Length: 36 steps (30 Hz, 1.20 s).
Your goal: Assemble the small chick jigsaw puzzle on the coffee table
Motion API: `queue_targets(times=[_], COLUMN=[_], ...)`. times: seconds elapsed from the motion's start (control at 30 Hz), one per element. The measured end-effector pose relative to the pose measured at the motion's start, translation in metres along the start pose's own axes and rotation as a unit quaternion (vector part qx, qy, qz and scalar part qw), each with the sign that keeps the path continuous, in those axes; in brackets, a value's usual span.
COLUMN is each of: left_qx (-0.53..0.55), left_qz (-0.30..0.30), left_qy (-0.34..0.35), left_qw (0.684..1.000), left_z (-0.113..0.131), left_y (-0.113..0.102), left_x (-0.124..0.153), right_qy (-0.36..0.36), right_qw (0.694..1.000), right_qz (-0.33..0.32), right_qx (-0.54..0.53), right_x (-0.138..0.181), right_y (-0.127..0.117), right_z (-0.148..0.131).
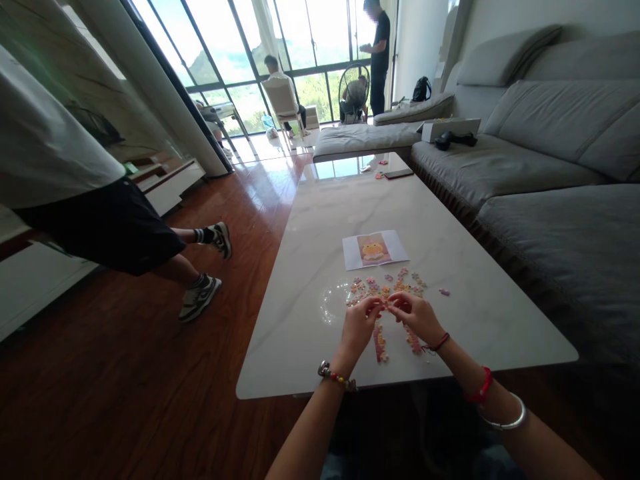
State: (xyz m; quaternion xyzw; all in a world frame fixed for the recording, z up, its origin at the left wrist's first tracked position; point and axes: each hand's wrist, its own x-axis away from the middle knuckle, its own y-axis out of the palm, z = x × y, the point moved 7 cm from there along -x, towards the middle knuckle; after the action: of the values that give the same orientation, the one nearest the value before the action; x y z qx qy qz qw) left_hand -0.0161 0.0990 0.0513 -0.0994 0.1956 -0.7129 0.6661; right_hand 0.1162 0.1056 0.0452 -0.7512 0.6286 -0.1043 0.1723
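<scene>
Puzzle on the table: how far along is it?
Early. Done: two short joined strips lie beneath the hands. In hand: the left hand and right hand seem to pinch a small piece between their fingertips. Left: most loose pieces lie scattered, unjoined, below the reference picture.

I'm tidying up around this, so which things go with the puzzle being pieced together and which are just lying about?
In use: puzzle piece pinched between left hand and right hand; loose puzzle pieces; joined strips; reference picture; marble table.
Lying about: phone at the table's far end; white box and black bag on the grey sofa.
</scene>
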Motion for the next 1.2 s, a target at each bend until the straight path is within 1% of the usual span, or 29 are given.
queue_targets(times=[0.07,0.13,0.27,0.37,0.47,0.6,0.77,0.87,0.97,1.1,1.2], left_qx=[-0.052,-0.117,-0.237,-0.288,-0.320,-0.342,-0.337,-0.315,-0.255,-0.136,-0.080], left_qz=[-0.001,-0.004,-0.026,-0.050,-0.074,-0.085,-0.070,-0.061,-0.051,-0.079,-0.083], left_qy=[0.016,0.029,0.018,-0.002,-0.017,-0.019,-0.025,-0.028,-0.012,0.022,0.004], left_qw=[0.998,0.993,0.971,0.956,0.944,0.935,0.939,0.947,0.966,0.987,0.993], left_z=[0.002,0.003,-0.004,-0.013,-0.022,-0.028,-0.030,-0.030,-0.024,-0.009,-0.004], left_y=[-0.002,-0.003,0.000,0.006,0.014,0.021,0.021,0.019,0.020,0.039,0.055], left_x=[0.005,0.016,0.054,0.085,0.105,0.110,0.106,0.108,0.108,0.096,0.079], right_qy=[-0.016,-0.031,-0.056,-0.064,-0.076,-0.101,-0.100,-0.096,-0.074,-0.022,0.049], right_qw=[1.000,0.998,0.990,0.980,0.963,0.940,0.935,0.946,0.967,0.985,0.991], right_qz=[-0.004,-0.012,-0.033,-0.079,-0.126,-0.153,-0.154,-0.148,-0.147,-0.146,-0.116], right_qx=[0.023,0.049,0.122,0.174,0.224,0.286,0.303,0.273,0.196,0.084,-0.036], right_x=[0.002,0.009,0.038,0.062,0.077,0.080,0.076,0.076,0.078,0.082,0.084], right_y=[0.001,0.005,0.019,0.034,0.046,0.051,0.054,0.050,0.038,0.015,0.003], right_z=[-0.004,-0.005,-0.001,0.008,0.016,0.019,0.020,0.019,0.020,0.028,0.039])
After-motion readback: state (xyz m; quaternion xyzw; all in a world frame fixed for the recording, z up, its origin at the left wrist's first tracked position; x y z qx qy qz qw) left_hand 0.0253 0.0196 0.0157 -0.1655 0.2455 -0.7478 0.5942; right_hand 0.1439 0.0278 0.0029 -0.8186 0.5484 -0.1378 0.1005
